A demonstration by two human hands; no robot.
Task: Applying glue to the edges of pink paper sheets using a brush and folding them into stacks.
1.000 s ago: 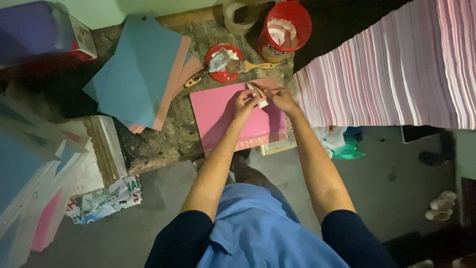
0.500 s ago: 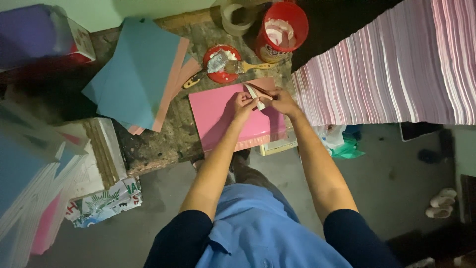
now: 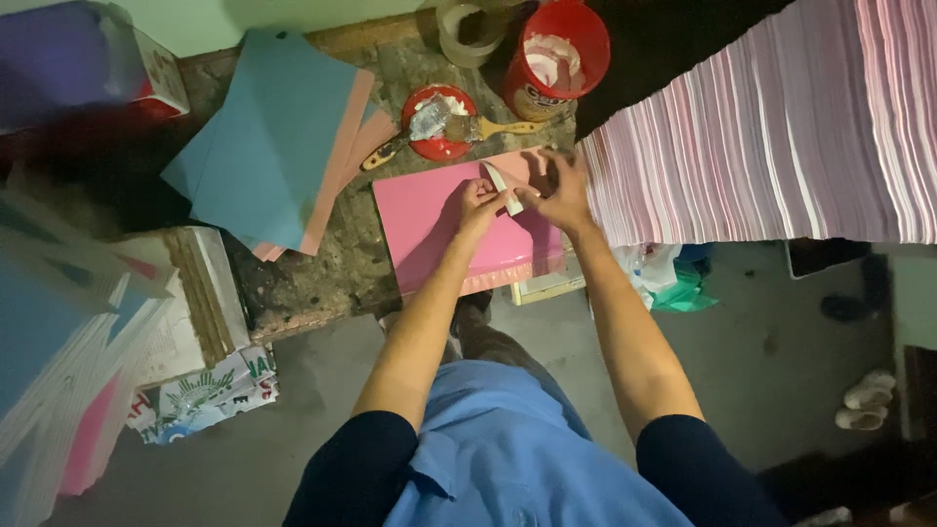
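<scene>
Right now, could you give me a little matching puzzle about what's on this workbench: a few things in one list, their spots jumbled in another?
Things:
1. paintbrush
2. pink sheet
3. blue sheets
4. red tub

Places:
A. far edge, holding white paste
B. under both hands
C. lying across the small red dish
D. fanned out on the left

Pairs: 1-C, 2-B, 3-D, 4-A

Dim grey floor point(image 3: 761, 342), pale green wall point(image 3: 322, 12)
</scene>
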